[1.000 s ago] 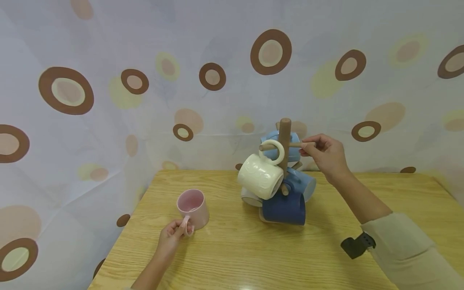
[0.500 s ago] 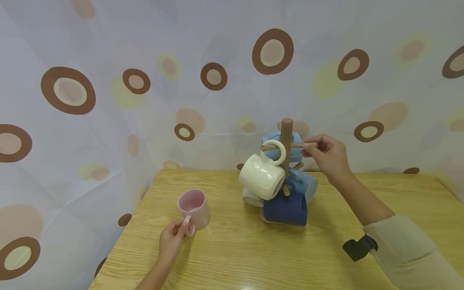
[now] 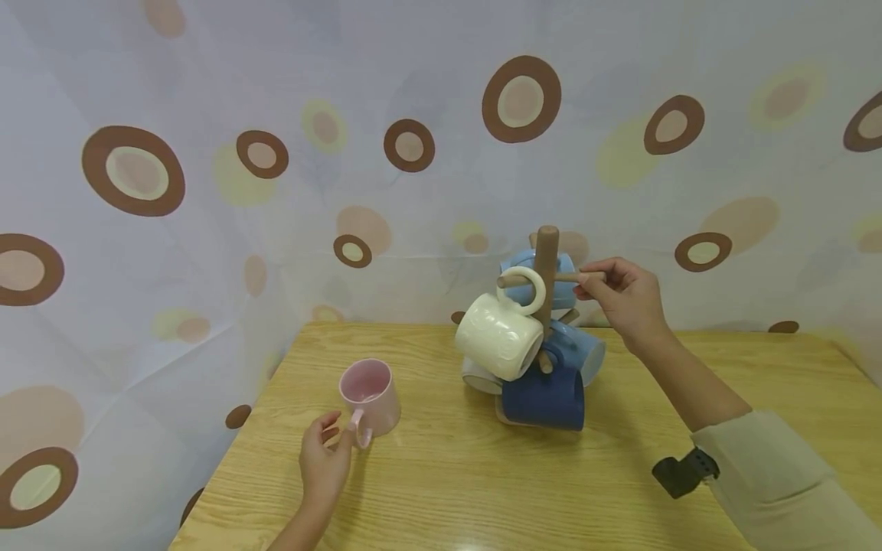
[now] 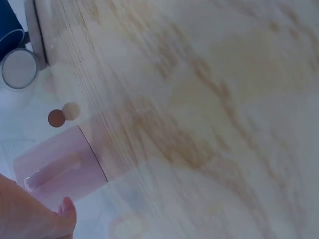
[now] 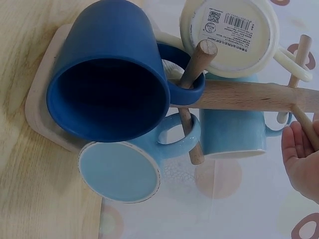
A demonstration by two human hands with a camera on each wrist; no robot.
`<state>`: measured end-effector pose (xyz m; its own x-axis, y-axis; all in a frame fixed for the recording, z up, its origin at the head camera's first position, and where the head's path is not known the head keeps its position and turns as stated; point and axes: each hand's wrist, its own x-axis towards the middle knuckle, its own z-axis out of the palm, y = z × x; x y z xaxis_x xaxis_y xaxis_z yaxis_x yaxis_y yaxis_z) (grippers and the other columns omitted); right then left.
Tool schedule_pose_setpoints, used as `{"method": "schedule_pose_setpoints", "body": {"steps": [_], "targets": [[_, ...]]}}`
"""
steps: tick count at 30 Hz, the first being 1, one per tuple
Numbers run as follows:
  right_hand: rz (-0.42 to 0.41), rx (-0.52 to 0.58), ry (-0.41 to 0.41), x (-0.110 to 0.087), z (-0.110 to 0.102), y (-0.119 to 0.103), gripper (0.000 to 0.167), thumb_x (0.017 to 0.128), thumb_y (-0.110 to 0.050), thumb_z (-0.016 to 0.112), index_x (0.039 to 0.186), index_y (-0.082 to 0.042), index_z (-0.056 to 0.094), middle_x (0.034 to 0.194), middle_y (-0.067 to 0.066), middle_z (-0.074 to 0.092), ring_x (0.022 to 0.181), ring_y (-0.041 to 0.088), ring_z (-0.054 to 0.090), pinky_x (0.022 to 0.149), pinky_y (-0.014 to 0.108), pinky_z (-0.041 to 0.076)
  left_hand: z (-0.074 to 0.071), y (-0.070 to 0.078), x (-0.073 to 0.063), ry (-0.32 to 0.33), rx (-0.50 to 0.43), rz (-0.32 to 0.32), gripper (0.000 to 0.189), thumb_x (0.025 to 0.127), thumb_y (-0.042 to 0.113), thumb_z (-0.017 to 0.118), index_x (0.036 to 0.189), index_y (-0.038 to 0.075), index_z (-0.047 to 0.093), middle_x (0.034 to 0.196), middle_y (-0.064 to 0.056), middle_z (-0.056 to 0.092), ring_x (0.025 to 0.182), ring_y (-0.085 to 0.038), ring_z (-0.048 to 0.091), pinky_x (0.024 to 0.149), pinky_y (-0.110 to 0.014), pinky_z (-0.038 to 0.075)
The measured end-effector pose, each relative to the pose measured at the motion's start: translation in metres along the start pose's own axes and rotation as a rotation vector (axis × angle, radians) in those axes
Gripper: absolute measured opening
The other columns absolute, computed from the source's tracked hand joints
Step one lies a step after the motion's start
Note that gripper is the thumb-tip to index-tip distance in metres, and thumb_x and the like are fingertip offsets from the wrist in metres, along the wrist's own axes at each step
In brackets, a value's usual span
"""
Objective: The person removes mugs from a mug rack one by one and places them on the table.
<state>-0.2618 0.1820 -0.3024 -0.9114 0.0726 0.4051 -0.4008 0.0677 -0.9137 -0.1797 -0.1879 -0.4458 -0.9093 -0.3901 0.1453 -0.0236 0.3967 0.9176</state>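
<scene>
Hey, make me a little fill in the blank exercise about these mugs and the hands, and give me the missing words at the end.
1. The mug nearest the left hand is coloured ____.
2. The right hand pinches a bare wooden ____ of the rack.
3. The dark blue mug hangs by its ____.
4. The cream mug hangs ____ than the dark blue one.

Missing words: pink; peg; handle; higher.

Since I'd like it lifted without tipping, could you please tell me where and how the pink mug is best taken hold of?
Probably by its handle, coming from the near side with the left hand. The pink mug stands upright on the table, and its loop handle juts toward the person, with that hand's thumb next to it.
</scene>
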Motion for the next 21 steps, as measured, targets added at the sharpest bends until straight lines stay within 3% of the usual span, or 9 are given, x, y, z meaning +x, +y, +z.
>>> {"method": "schedule_pose_setpoints", "body": {"steps": [4,10,13,18,21], "targets": [[-0.002,0.013,0.000,0.000,0.000,0.000,0.008,0.088,-0.004,0.059,0.085,-0.010,0.063,0.071,-0.009,0.064,0.065,0.002,0.064,0.067,0.012,0.053,0.002,0.000,-0.002,0.064,-0.027,0.108,0.035,0.087,0.001,0.058,0.119,-0.009,0.048,0.121,-0.023,0.050,0.109,-0.035,0.050,0.091,-0.044,0.048],[-0.002,-0.001,-0.001,0.000,0.000,0.000,0.006,0.088,-0.004,0.059,0.087,-0.009,0.063,0.071,-0.009,0.064,0.065,0.002,0.064,0.067,0.012,0.053,0.010,0.011,-0.006,0.143,-0.079,0.275,0.037,0.085,0.002,0.063,0.117,-0.010,0.049,0.117,-0.021,0.052,0.106,-0.028,0.049,0.087,-0.017,0.043],[-0.004,0.001,-0.003,0.000,-0.001,0.000,0.005,0.088,-0.004,0.059,0.088,-0.007,0.063,0.072,-0.009,0.064,0.066,0.002,0.064,0.067,0.012,0.052,0.015,0.018,-0.008,0.148,-0.120,0.306,0.038,0.084,0.001,0.063,0.117,-0.010,0.048,0.116,-0.020,0.052,0.107,-0.024,0.048,0.086,-0.011,0.041],[-0.005,0.009,-0.005,0.000,-0.001,0.000,0.004,0.088,-0.004,0.059,0.088,-0.007,0.063,0.072,-0.009,0.064,0.066,0.002,0.064,0.067,0.012,0.053,0.025,0.025,-0.012,0.142,-0.168,0.335,0.038,0.084,-0.001,0.063,0.118,-0.010,0.047,0.116,-0.019,0.053,0.105,-0.005,0.046,0.087,-0.013,0.043],[-0.005,0.007,-0.005,0.000,0.000,0.001,0.006,0.088,-0.004,0.060,0.087,-0.009,0.063,0.072,-0.009,0.063,0.066,0.003,0.064,0.067,0.012,0.053,0.031,0.030,-0.016,0.111,-0.222,0.307,0.039,0.083,-0.002,0.062,0.119,-0.010,0.047,0.117,-0.021,0.053,0.107,-0.010,0.048,0.091,-0.022,0.045]]}}
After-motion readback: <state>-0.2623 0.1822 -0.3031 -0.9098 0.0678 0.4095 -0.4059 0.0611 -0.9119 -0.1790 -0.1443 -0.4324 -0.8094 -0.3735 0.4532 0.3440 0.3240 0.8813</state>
